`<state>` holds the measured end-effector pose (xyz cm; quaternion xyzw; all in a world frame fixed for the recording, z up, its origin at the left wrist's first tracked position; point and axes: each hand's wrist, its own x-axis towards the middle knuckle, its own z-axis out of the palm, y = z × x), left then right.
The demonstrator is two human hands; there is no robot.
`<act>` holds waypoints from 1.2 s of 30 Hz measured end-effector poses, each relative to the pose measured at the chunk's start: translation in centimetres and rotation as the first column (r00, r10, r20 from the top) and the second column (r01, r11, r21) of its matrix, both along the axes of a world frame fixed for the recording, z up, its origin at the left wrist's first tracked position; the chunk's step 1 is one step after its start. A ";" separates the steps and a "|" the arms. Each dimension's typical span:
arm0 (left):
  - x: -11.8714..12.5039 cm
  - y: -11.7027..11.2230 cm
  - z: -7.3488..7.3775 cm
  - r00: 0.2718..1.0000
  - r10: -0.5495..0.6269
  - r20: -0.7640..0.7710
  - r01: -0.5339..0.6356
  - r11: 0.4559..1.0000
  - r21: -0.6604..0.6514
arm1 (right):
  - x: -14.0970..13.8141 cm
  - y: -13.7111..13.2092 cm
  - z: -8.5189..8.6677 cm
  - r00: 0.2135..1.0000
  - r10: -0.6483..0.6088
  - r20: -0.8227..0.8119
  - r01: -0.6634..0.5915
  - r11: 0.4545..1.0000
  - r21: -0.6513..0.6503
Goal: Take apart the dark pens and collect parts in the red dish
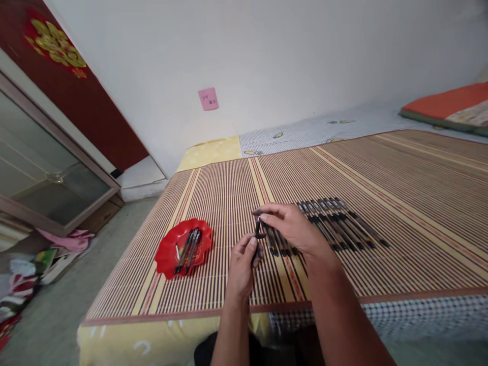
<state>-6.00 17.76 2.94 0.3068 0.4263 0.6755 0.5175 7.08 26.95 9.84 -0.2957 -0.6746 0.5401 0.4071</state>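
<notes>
Holding pen (257,227) w/ L hand (244,253), R hand (286,222); pink note (208,98) txt unclear.

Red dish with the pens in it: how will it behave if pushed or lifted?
Red dish: likely light and fairly stiff, since it looks thin-walled with a scalloped rim. Low and wide, so probably not tippy. The pens appear to lie loose inside, so they may slide or roll if it tilts.

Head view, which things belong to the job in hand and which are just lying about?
Likely in the job: held dark pen-like piece, pens on the mat, red dish, more pens in it.

Apparently just lying about: pink cloth, orange bedding.
</notes>
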 end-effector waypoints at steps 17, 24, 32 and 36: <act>-0.2 0.1 -0.3 0.999 -0.023 -0.048 0.024 1.000 0.012 | 0.0 0.1 -0.1 1.000 -0.027 0.009 0.027 1.000 0.001; -0.1 0.2 -0.6 0.999 -0.030 -0.030 0.031 0.999 0.012 | -0.3 0.4 -0.8 1.000 -0.020 -0.014 0.019 1.000 -0.016; -0.1 0.1 -0.4 1.000 -0.016 -0.023 0.015 1.000 -0.002 | -0.1 0.4 -0.5 0.996 -0.081 -0.041 0.081 0.997 0.012; 0.0 0.2 -0.5 0.999 -0.028 -0.026 0.028 0.999 0.017 | 0.0 0.0 -0.2 1.000 -0.023 0.017 0.023 1.000 -0.001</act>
